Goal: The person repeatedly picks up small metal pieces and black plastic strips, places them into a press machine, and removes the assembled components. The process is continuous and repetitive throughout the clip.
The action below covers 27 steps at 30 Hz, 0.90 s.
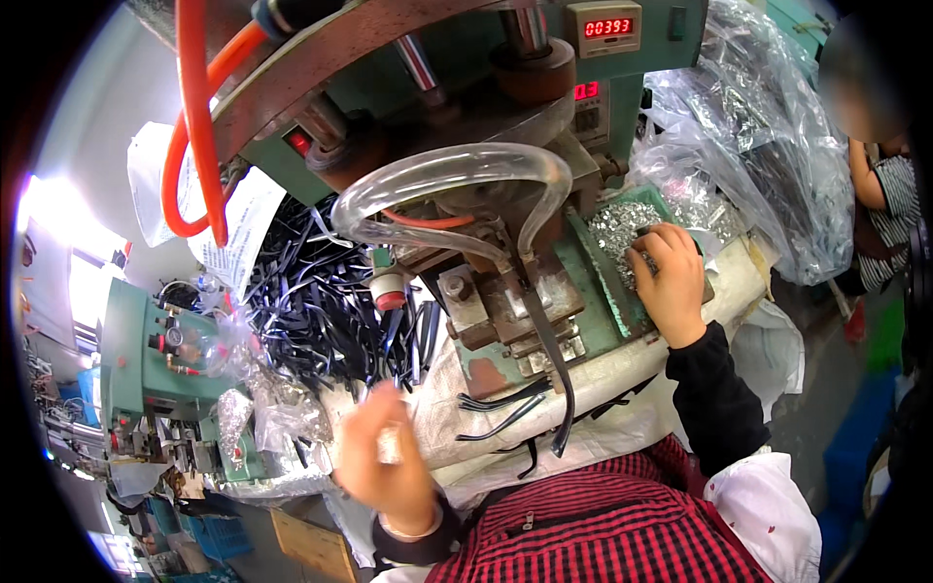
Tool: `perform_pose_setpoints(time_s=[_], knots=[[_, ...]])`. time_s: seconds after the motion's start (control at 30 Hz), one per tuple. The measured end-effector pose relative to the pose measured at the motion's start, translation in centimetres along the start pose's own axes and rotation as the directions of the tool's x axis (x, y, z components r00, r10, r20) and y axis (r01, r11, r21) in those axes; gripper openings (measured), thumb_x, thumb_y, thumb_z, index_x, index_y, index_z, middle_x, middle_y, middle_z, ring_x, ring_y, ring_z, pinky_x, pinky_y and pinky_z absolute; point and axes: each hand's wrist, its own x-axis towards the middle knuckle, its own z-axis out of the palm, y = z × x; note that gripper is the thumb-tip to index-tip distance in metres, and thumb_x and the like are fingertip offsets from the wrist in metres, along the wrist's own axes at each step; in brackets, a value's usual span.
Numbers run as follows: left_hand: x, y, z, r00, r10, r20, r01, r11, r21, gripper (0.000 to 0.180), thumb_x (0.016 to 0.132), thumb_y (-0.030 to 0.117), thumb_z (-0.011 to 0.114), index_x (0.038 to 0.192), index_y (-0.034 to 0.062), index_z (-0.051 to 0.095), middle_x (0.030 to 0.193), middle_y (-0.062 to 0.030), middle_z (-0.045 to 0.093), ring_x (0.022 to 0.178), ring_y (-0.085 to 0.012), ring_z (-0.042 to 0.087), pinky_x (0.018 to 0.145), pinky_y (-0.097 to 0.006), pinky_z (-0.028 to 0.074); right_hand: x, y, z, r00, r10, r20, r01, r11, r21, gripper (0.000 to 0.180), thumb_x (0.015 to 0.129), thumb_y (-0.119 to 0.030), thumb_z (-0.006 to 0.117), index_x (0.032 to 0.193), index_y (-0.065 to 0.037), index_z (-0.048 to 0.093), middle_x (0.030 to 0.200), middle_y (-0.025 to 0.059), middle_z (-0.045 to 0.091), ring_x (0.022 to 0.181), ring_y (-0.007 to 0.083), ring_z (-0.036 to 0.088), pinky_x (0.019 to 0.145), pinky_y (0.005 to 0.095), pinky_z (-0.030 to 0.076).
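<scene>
My right hand (673, 282) is at a green tray (653, 199) heaped with small shiny metal pieces (622, 228). Its fingers curl down and close together at the pieces; what they pinch, if anything, is too small to make out. My left hand (387, 462) is raised at the near left, beside a pile of dark strips (330, 301), and is smeared by motion. Between my hands, one long black strip (549, 355) runs from the press's metal fixture (520, 306) over the front edge. Several shorter black strips (501, 418) lie on the pale cloth just left of it.
The green press (428, 107) rises ahead, with a clear bent tube (452, 165) arching over the fixture. A red button (389, 291) sits at its left. Orange hoses (194, 117) hang at upper left. Clear plastic bags (758, 146) fill the far right, near another person (880, 194).
</scene>
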Motion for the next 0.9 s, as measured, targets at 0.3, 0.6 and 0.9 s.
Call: perform_pose_setpoints(time_s=[0.3,0.6,0.9], knots=[[-4.7,-14.5,8.9,0.848,-0.333,0.413,-0.033,0.744,0.667,0.027,0.068,0.031,0.087,0.077,0.0093,0.074,0.088,-0.0106,0.065,0.088,-0.0336,0.063,0.076,-0.046,0.051,0.4,-0.6,0.6,0.992,0.087,-0.093,-0.068,0.98,0.186,0.006,0.078,-0.005,0.074,0.083,-0.004,0.072,0.081,0.0106,0.07,0.082,0.0315,0.066,0.074,0.0411,0.052],[-2.9,-15.6,5.0,0.817,-0.372,0.441,0.112,0.852,0.512,0.016,0.076,0.017,0.08,0.088,0.0064,0.079,0.083,-0.0134,0.071,0.081,-0.0348,0.068,0.074,-0.043,0.054,-2.3,-0.5,-5.1,0.986,0.167,0.005,-0.16,0.93,0.331,0.016,0.078,0.004,0.074,0.093,-0.004,0.075,0.087,0.0111,0.073,0.084,0.0293,0.068,0.079,0.0378,0.054],[-0.3,-9.7,4.2,0.67,-0.521,0.528,0.742,0.463,-0.485,0.016,0.095,-0.003,0.064,0.108,0.0033,0.057,0.093,-0.0088,0.074,0.067,-0.0087,0.062,0.057,-0.019,0.043,2.4,-11.6,-0.7,0.968,0.195,0.161,-0.244,0.55,0.799,0.018,0.081,0.002,0.073,0.099,0.0,0.071,0.094,0.0106,0.071,0.088,0.0253,0.069,0.081,0.0338,0.053]])
